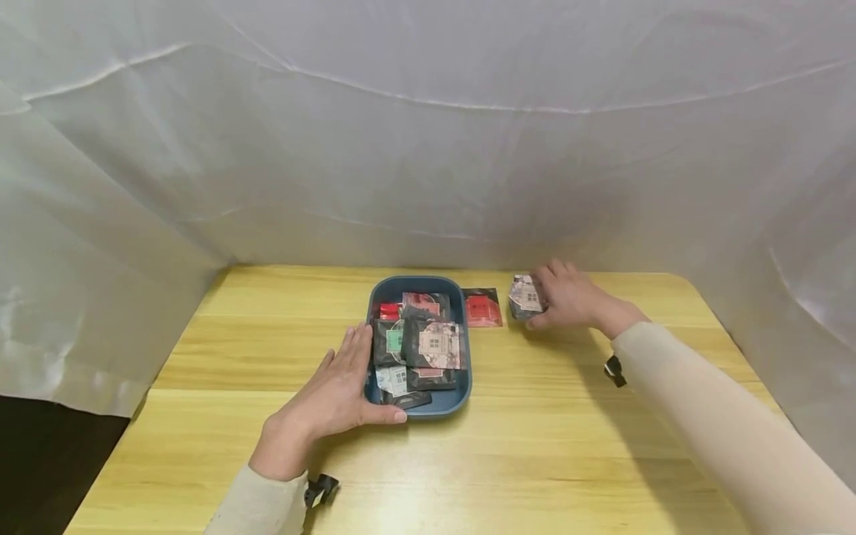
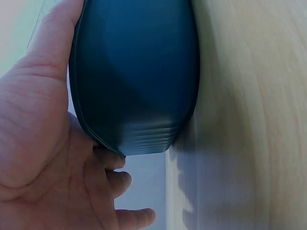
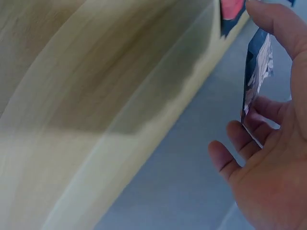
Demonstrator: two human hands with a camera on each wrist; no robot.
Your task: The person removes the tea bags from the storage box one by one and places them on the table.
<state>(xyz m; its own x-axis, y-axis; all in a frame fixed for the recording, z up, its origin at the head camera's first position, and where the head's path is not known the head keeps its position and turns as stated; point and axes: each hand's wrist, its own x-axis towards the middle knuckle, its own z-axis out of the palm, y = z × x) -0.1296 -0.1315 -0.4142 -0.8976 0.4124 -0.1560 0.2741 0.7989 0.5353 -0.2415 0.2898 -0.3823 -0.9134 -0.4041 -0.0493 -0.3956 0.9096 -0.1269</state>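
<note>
A dark blue plastic tray [image 1: 449,409] on the table holds several tea-bag-like sachets, among them a pink and black one [image 1: 435,343] on top and a green-labelled one [image 1: 393,342]. My left hand [image 1: 337,390] rests against its left side, fingers straight and thumb along the near rim; the left wrist view shows the tray's outer wall [image 2: 139,72] beside the palm. Right of the tray, my right hand [image 1: 571,297] holds a pale and black sachet [image 1: 526,296] by its edges. In the right wrist view this sachet [image 3: 259,67] stands edge-on between thumb and fingers.
A red and black sachet [image 1: 483,308] lies flat on the table just right of the tray. The wooden table [image 1: 535,446] ends at the back against a pale hanging sheet [image 1: 428,148], which also closes off both sides.
</note>
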